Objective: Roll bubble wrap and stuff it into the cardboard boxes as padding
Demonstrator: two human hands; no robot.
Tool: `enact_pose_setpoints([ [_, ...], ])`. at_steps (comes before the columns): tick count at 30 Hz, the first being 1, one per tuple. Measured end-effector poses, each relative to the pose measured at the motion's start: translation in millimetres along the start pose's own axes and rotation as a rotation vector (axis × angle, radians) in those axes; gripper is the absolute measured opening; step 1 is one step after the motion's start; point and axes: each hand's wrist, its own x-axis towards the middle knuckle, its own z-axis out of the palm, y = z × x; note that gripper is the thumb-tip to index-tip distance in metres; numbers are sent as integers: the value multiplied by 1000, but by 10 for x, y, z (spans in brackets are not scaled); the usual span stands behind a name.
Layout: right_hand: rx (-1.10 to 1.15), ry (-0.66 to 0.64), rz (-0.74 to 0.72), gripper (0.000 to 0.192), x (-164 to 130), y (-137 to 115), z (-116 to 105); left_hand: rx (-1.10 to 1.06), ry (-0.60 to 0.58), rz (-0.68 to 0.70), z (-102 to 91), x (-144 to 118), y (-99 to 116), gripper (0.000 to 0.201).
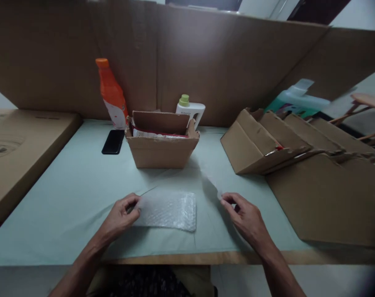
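My left hand [121, 216] pinches the left end of a clear bubble wrap pouch [172, 210], which extends flat to the right just above the cloth. A thin dark line sticks out near those fingertips; I cannot make out what it is. Between thumb and fingers, my right hand [244, 218] grips a thin, translucent strip [214, 183] that stands up and leans away to the left. The strip is apart from the pouch, with bare cloth between them. Beyond both hands stands an open cardboard box [162, 152] with flat red and white packets [156, 134] inside.
A black phone [113, 142], an orange bottle [111, 93] and a white bottle [190, 109] are at the back. Divided cardboard boxes [252, 144] and a teal bottle [295, 101] occupy the right. A large flat carton [29, 152] lies left. A cardboard wall [206, 62] closes the back.
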Motion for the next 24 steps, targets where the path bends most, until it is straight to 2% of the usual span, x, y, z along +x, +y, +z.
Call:
enact_pose_setpoints([
  [4, 119, -26, -31, 19, 9, -395, 285, -96, 60, -37, -255, -113, 56, 17],
  [7, 181, -126, -102, 16, 135, -723, 536, -99, 87, -50, -412, -231, 64, 15],
  [10, 296, -254, -128, 14, 239, -1030, 740, -101, 39, -3, -630, -384, 83, 17],
  [13, 476, -355, -124, 16, 309, -1228, 833, -113, 8, 16, -916, -518, 96, 19],
  [16, 561, -351, -151, 22, 327, -1216, 773, -154, 90, -5, -1150, -574, 84, 17],
  [18, 529, -320, -149, 22, 287, -1104, 679, -230, 159, -44, -1205, -563, 77, 15],
  [21, 458, -324, -133, 23, 162, -920, 535, -390, 226, -130, -1123, -484, 130, 15],
  [24, 454, -349, -129, 26, 38, -832, 435, -501, 148, -163, -929, -325, 297, 19],
])
